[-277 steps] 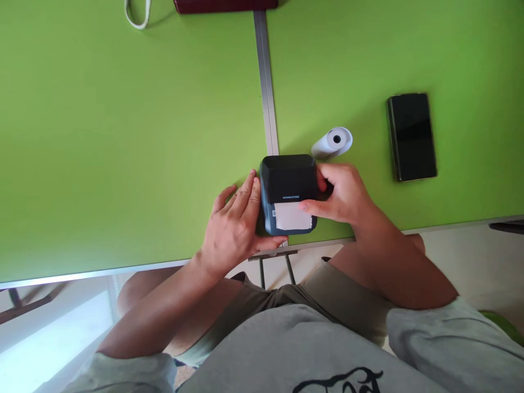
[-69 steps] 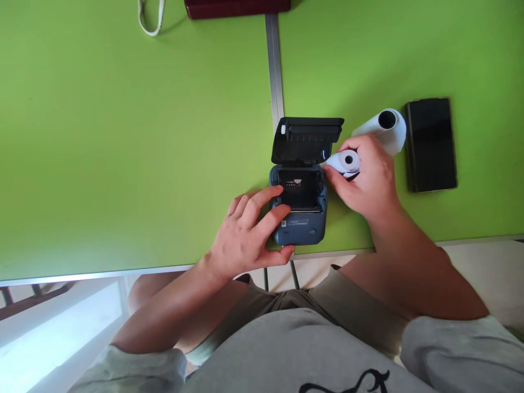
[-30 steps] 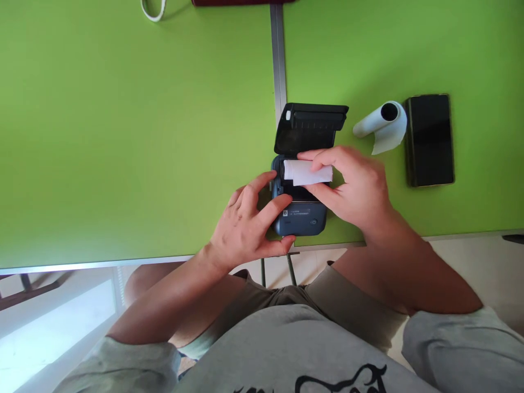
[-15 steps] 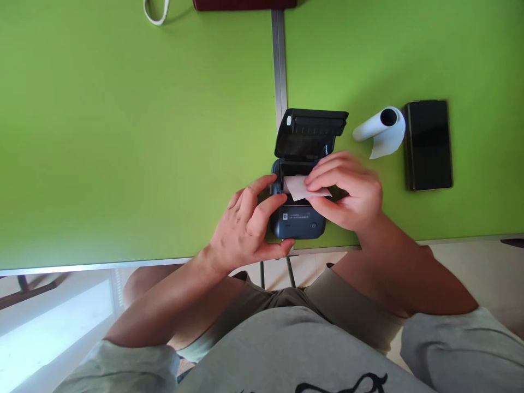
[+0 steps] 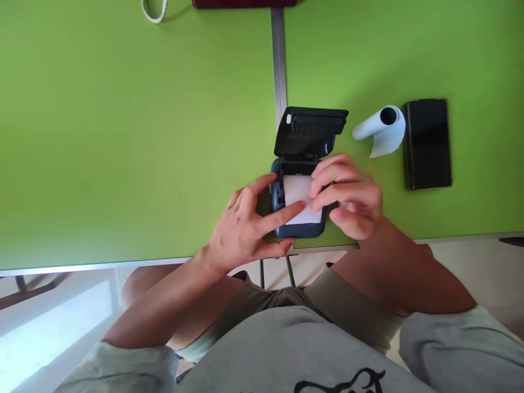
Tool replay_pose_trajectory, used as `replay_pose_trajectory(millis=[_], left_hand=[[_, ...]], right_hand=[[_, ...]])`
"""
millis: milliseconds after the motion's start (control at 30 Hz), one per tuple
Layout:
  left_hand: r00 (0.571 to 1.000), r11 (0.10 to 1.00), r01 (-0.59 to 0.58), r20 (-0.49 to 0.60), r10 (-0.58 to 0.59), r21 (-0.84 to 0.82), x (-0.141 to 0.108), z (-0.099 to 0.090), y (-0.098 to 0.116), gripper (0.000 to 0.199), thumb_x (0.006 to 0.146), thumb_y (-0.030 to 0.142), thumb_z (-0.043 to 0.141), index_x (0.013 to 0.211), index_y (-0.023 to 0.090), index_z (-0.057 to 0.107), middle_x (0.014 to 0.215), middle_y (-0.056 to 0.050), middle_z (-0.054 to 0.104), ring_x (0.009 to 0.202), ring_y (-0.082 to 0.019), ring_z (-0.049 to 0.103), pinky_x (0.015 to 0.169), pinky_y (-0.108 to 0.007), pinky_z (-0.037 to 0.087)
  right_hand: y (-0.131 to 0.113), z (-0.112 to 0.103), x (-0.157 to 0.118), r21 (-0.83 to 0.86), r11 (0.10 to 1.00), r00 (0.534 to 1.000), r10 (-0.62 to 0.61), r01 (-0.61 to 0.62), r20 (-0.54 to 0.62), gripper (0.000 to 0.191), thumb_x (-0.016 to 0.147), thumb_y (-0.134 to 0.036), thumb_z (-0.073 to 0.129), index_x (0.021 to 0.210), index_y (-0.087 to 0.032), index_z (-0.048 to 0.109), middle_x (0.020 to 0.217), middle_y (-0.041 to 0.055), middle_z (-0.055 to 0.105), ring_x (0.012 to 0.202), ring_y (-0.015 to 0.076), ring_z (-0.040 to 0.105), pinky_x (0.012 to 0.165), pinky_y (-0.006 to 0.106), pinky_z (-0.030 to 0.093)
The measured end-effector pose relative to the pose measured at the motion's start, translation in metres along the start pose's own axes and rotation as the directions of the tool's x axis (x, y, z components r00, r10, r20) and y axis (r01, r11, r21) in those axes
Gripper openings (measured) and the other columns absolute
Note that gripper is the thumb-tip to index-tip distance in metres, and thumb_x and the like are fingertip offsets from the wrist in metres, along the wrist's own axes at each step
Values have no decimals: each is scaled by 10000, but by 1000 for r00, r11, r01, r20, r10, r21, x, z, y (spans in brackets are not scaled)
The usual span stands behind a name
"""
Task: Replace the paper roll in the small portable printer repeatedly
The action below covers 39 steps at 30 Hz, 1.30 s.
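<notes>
Compared with half a second ago, the white paper strip point(image 5: 298, 188) has come forward: it now lies flat over most of the bay and front panel of the portable printer point(image 5: 303, 232), where the panel was bare. The left index finger has come to rest on the strip, and the right hand point(image 5: 352, 196) has loosened from its pinch.

In the head view, the strip sits inside the open printer, its front end just short of the front edge; the roll it should belong to is hidden beneath. The left hand point(image 5: 235, 232) has its fingers spread apart: one at the printer's left rim, the index on the paper, the thumb at the front edge. The right fingers lie close together, half curled at the strip's right side, the thumb apart from them; whether they touch it, I cannot tell. The black lid point(image 5: 305, 143) stands raised at the back. A second paper roll point(image 5: 371, 125) seems to stand on end, near a black phone-like device point(image 5: 428, 143) on the green table point(image 5: 123, 136).

Likely handling: the strip is light, limp, smooth and easily creased, best taken by its front corners; the printer is probably light and rigid, better braced by its sides than by the hinged lid.
</notes>
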<state>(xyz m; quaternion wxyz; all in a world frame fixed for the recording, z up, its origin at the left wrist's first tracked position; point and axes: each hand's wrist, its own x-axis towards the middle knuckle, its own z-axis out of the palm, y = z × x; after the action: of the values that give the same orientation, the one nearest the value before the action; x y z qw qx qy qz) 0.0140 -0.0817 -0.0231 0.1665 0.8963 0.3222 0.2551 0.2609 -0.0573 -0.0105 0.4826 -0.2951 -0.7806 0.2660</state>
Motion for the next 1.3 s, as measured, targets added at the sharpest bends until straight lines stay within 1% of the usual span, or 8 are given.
replay_pose_trajectory(millis=[233, 367, 467, 600, 767, 900, 1100, 1300], left_hand=[[999, 993, -52, -6, 51, -111, -4, -1, -3, 525, 969, 484, 690, 1477, 379, 609, 1692, -121, 202, 1489, -404, 431, 1120, -577, 523], [995, 981, -92, -62, 82, -173, -3, 1, -4, 522, 949, 423, 731, 1451, 322, 628, 1729, -120, 147, 1546, -430, 370, 1149, -585, 532], [994, 980, -96, -69, 86, -172, -2, 1, -3, 508, 949, 401, 731, 1437, 300, 634, 1731, -135, 146, 1550, -453, 368, 1140, -607, 546], [994, 983, -87, -82, 75, -162, -2, -1, -2, 476, 933, 374, 755, 1393, 294, 664, 1717, -138, 179, 1538, -448, 404, 1106, -574, 591], [993, 985, -67, -102, 51, -162, -5, 0, 0, 475, 903, 377, 797, 1362, 325, 688, 1697, -101, 234, 1480, -406, 496, 1086, -518, 625], [994, 988, -56, -103, 42, -146, -4, -1, 1, 453, 906, 343, 794, 1343, 300, 682, 1715, -89, 147, 1498, -433, 461, 1096, -541, 620], [996, 989, -56, -83, 45, -137, -3, -3, 2, 441, 920, 312, 772, 1343, 300, 652, 1746, -66, 44, 1513, -420, 447, 1113, -543, 612], [997, 996, 3, -73, -9, -86, -7, 6, 1, 764, 928, 430, 751, 1592, 351, 381, 1695, -153, 211, 1499, -392, 467, 1039, -506, 643]], right_hand=[[7, 3, -4, -71, 979, 944, 163, -190, -287, 205, 954, -385, 583, 794, -274, 646, 877, 24, 577, 831, 208, 584, 795, 435, 489], [11, 2, -10, -126, 956, 927, 215, -263, -309, 256, 873, -533, 616, 964, -294, 632, 1236, 32, 515, 1027, 229, 560, 990, 495, 477], [11, 0, -12, -145, 929, 919, 297, -341, -258, 347, 881, -619, 579, 1036, -309, 595, 1513, 34, 464, 1238, 288, 560, 1008, 503, 484], [13, 2, -8, -79, 931, 911, 326, -355, -254, 329, 894, -633, 537, 1020, -329, 537, 1375, 69, 611, 1482, 357, 459, 964, 508, 494], [20, 8, -3, 62, 974, 873, 223, -219, -434, 345, 844, -608, 592, 969, -321, 447, 895, 45, 571, 1055, 296, 665, 758, 442, 509], [21, 10, -4, 42, 974, 845, 215, -224, -490, 337, 864, -630, 535, 944, -311, 460, 850, 41, 555, 722, 221, 533, 613, 399, 443], [15, 7, -9, 0, 940, 891, 324, -341, -318, 305, 944, -578, 560, 1028, -286, 540, 993, 49, 611, 955, 230, 632, 780, 411, 532], [3, 1, -5, -55, 910, 911, 407, -410, -65, 282, 953, -449, 642, 1160, -276, 560, 1259, 99, 689, 1206, 278, 660, 1002, 471, 550]])
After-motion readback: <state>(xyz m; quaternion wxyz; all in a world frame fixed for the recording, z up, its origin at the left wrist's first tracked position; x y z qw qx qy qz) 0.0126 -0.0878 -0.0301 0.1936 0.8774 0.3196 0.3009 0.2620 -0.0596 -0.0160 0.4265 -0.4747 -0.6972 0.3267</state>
